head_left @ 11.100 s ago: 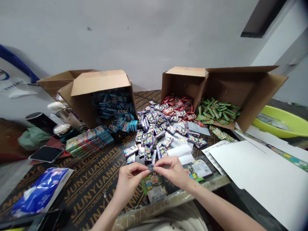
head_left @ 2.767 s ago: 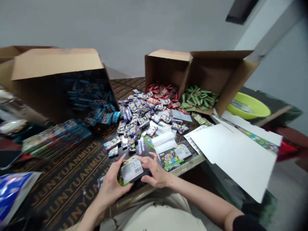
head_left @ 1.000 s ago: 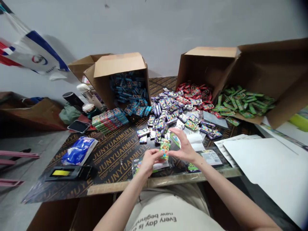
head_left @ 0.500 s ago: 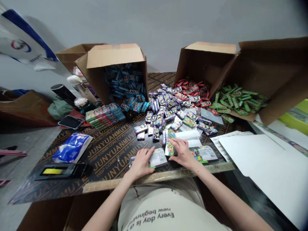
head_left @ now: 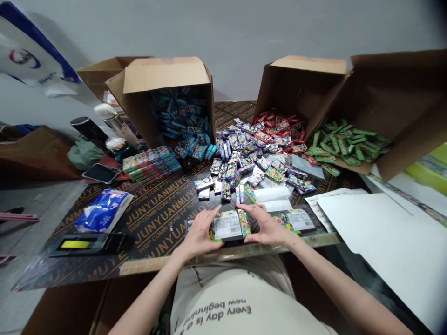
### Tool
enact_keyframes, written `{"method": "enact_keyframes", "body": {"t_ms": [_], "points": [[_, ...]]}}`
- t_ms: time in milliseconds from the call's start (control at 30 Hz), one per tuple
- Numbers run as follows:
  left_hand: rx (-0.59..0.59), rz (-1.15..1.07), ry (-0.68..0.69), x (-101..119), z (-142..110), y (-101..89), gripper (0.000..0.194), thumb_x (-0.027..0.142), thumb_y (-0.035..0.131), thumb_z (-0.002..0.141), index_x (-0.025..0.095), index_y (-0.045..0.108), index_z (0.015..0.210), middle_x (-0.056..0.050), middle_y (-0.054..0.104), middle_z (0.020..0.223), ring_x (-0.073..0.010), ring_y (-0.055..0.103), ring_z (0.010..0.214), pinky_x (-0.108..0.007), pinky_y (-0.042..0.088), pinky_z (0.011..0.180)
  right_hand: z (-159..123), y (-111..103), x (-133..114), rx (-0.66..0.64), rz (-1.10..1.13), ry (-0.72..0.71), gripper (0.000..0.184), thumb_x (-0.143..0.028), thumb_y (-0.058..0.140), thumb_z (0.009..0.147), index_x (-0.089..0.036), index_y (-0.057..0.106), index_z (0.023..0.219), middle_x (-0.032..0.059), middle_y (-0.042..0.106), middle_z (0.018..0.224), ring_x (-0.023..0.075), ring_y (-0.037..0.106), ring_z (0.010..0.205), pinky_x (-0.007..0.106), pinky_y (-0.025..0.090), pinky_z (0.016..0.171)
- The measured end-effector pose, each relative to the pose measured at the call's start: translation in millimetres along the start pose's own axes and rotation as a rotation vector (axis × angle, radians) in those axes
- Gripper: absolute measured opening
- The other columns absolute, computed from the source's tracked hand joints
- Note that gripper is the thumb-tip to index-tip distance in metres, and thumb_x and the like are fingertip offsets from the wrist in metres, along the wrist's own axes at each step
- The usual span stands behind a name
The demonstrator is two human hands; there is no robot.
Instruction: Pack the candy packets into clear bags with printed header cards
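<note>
A flat dark packet with a white printed label (head_left: 227,225) lies at the table's front edge. My left hand (head_left: 200,233) grips its left end, thumb on the near edge and fingers on the far edge. A small green patterned box (head_left: 244,222) stands against the packet's right end. My right hand (head_left: 266,226) holds this box between thumb and fingertips. Just beyond my hands spreads a heap of small purple patterned boxes (head_left: 228,170). Another labelled packet (head_left: 296,220) lies to the right of my right hand, beside folded white paper (head_left: 274,197).
Tipped cartons hold blue boxes (head_left: 181,114), red boxes (head_left: 279,125) and green boxes (head_left: 349,142). On the left are a bundled stack of boxes (head_left: 152,164), a phone (head_left: 102,172), a blue tissue pack (head_left: 104,210) and a black tape dispenser (head_left: 87,244). White card sheets (head_left: 377,228) cover the right.
The small green box, earlier held up in my hands, has come down against the labelled packet's right end. My right hand has lowered with it; my left hand has taken the packet's left end.
</note>
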State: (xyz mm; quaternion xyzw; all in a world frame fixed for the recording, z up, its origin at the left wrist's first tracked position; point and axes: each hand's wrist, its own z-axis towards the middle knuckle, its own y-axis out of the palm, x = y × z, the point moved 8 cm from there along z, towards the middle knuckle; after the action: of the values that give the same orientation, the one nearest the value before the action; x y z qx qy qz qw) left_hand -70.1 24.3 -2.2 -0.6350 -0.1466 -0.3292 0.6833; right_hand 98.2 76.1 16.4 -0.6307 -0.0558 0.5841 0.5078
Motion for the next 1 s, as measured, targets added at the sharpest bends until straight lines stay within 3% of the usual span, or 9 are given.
{"method": "enact_keyframes", "body": {"t_ms": [100, 200, 300, 400, 533, 667, 767, 900, 1000], "points": [[0.181, -0.069, -0.1, 1.2, 7.7, -12.1, 0.086, 0.027, 0.07, 0.059, 0.022, 0.03, 0.135, -0.009, 0.047, 0.116, -0.0251, 0.045, 0.108, -0.04, 0.035, 0.096, 4.0, -15.9, 12.4, 0.334, 0.25, 0.158, 0.081, -0.039, 0.07, 0.067, -0.028, 0.027, 0.135, 0.0094, 0.042, 0.135, 0.0262, 0.041, 0.122, 0.045, 0.031, 0.101], [0.425, -0.263, -0.268, -2.4, 14.7, -18.4, 0.091, 0.032, 0.075, 0.056, 0.023, 0.031, 0.135, -0.007, 0.046, 0.114, -0.0241, 0.046, 0.107, -0.039, 0.037, 0.095, 10.1, -13.7, 20.0, 0.619, 0.691, 0.341, 0.081, -0.042, 0.062, 0.075, -0.028, 0.014, 0.138, 0.0104, 0.052, 0.124, 0.0231, 0.054, 0.108, 0.041, 0.043, 0.091], [0.516, -0.687, -0.37, -1.0, 24.9, 4.5, 0.063, 0.039, 0.071, 0.064, 0.02, 0.049, 0.12, -0.006, 0.056, 0.105, -0.0209, 0.054, 0.097, -0.033, 0.042, 0.088, 24.6, -2.2, 13.4, 0.777, 1.015, 0.419, 0.062, -0.043, 0.053, 0.081, -0.027, 0.025, 0.134, 0.0058, 0.062, 0.103, 0.0185, 0.062, 0.087, 0.034, 0.049, 0.077], [0.573, -1.117, -0.441, 5.4, 30.7, 33.2, 0.039, 0.048, 0.054, 0.078, 0.015, 0.061, 0.098, -0.006, 0.065, 0.091, -0.018, 0.06, 0.085, -0.028, 0.046, 0.078, 29.0, -1.1, 15.0, 0.948, 1.088, 0.506, 0.05, -0.036, 0.06, 0.075, -0.022, 0.042, 0.119, -0.0003, 0.065, 0.081, 0.0146, 0.062, 0.068, 0.028, 0.049, 0.066], [0.604, -1.438, -0.475, 14.1, 35.0, 43.2, 0.04, 0.048, 0.051, 0.08, 0.013, 0.065, 0.095, -0.006, 0.069, 0.089, -0.0182, 0.063, 0.083, -0.027, 0.046, 0.075, 34.2, -2.5, 16.9, 0.877, 1.119, 0.506, 0.047, -0.021, 0.062, 0.067, -0.022, 0.044, 0.11, -0.0051, 0.063, 0.062, 0.0139, 0.06, 0.056, 0.026, 0.047, 0.06], [0.468, -1.556, -0.528, 13.8, 46.1, 33.7, 0.028, 0.033, 0.059, 0.071, 0.011, 0.068, 0.087, -0.006, 0.07, 0.088, -0.0187, 0.064, 0.081, -0.027, 0.046, 0.075, 30.8, -9.3, 16.9, 0.816, 1.257, 0.47, 0.047, -0.022, 0.058, 0.069, -0.024, 0.04, 0.112, -0.0012, 0.069, 0.078, 0.0161, 0.065, 0.069, 0.029, 0.048, 0.067], [0.34, -1.544, -0.556, 13.0, 54.0, 25.2, 0.027, 0.026, 0.061, 0.066, 0.013, 0.067, 0.089, -0.005, 0.07, 0.085, -0.017, 0.064, 0.075, -0.026, 0.046, 0.068, 32.8, -7.1, 21.1, 0.677, 1.396, 0.541, 0.048, -0.019, 0.057, 0.066, -0.025, 0.041, 0.11, 0.0002, 0.07, 0.086, 0.0178, 0.065, 0.076, 0.03, 0.047, 0.068], [0.435, -1.172, -0.419, 16.9, 54.8, -7.7, 0.014, 0.018, 0.063, 0.064, 0.016, 0.068, 0.076, -0.002, 0.067, 0.075, -0.0141, 0.061, 0.07, -0.025, 0.046, 0.068, 31.7, -2.5, 31.0, 0.516, 1.396, 0.664, 0.035, -0.01, 0.059, 0.057, -0.02, 0.055, 0.09, 0.0012, 0.071, 0.08, 0.0159, 0.064, 0.064, 0.027, 0.046, 0.061], [0.481, -0.75, -0.212, 35.8, 53.0, -33.6, 0.004, 0.019, 0.066, 0.065, 0.016, 0.069, 0.066, -0.004, 0.067, 0.076, -0.0163, 0.061, 0.077, -0.028, 0.046, 0.076, 28.1, -18.5, 30.9, 0.57, 1.174, 0.5, 0.01, -0.015, 0.064, 0.061, -0.018, 0.062, 0.071, 0.0028, 0.07, 0.079, 0.0163, 0.063, 0.072, 0.029, 0.047, 0.07]]}}
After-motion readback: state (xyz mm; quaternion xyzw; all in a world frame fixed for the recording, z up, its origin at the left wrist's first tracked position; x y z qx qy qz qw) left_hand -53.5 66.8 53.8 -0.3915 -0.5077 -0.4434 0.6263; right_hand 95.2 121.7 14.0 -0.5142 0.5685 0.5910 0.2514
